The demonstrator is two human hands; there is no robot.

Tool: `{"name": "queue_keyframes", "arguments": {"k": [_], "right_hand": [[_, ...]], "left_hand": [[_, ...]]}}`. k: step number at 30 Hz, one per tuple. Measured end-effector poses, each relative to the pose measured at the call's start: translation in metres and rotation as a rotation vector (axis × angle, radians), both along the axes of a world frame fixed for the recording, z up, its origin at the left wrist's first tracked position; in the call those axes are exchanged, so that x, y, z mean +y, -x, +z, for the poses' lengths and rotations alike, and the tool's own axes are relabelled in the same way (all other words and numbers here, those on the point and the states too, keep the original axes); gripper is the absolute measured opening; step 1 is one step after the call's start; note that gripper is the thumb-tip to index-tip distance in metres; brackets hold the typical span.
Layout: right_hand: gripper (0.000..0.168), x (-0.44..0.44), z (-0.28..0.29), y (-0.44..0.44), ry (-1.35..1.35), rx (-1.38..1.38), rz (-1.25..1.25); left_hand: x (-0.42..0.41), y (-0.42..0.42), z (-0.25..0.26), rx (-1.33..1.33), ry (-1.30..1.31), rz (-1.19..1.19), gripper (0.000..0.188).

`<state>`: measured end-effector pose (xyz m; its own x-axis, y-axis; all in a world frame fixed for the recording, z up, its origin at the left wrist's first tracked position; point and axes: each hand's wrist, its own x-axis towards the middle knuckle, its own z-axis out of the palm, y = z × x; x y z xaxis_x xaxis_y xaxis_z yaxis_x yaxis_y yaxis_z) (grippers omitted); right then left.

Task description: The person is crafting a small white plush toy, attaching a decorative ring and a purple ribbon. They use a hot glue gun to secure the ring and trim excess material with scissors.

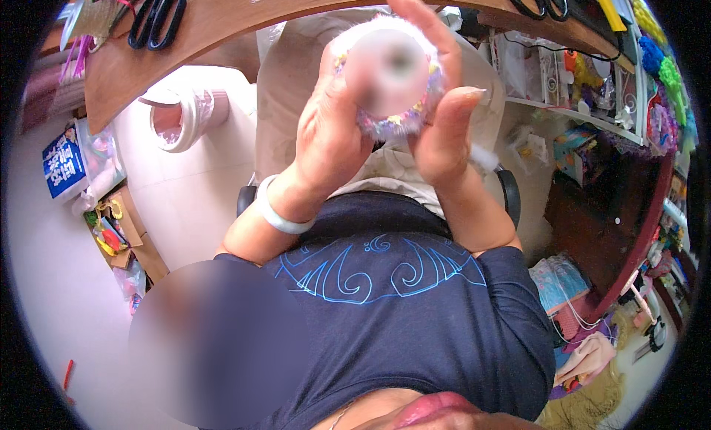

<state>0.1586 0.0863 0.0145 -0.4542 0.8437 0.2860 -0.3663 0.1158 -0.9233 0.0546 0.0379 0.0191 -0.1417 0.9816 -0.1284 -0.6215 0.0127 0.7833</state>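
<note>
Between both my hands is a round piece with a fluffy white rim dotted with purple, pink and yellow bits (pixel 391 123); its middle is blurred out. My left hand (pixel 333 119), with a pale bangle (pixel 280 216) at the wrist, wraps the left side of the rim. Along the right side, my right hand (pixel 444 119) cups the piece with its fingers stretched upward and its thumb lifted away. The piece is held above my lap, beyond the hem of my dark T-shirt (pixel 383 274). The undersides of the piece and some fingers are hidden.
A curved wooden table edge (pixel 244 10) runs ahead, with black-handled scissors (pixel 158 16) at left and more black handles (pixel 547 2) at right. A pinkish bin (pixel 191 119) is on the floor at left, near cardboard (pixel 130 221). White shelving (pixel 583 116) is at right.
</note>
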Motion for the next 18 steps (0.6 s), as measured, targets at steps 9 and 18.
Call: {"name": "queue_keyframes", "arguments": {"k": [9, 18], "right_hand": [[0.038, 0.002, 0.011, -0.037, 0.261, -0.207, -0.002], [0.022, 0.001, 0.025, -0.046, 0.346, -0.208, -0.088]], "left_hand": [[0.009, 0.017, -0.007, -0.057, -0.095, 0.060, 0.051], [0.003, 0.018, -0.005, 0.150, -0.095, -0.076, 0.079]]}}
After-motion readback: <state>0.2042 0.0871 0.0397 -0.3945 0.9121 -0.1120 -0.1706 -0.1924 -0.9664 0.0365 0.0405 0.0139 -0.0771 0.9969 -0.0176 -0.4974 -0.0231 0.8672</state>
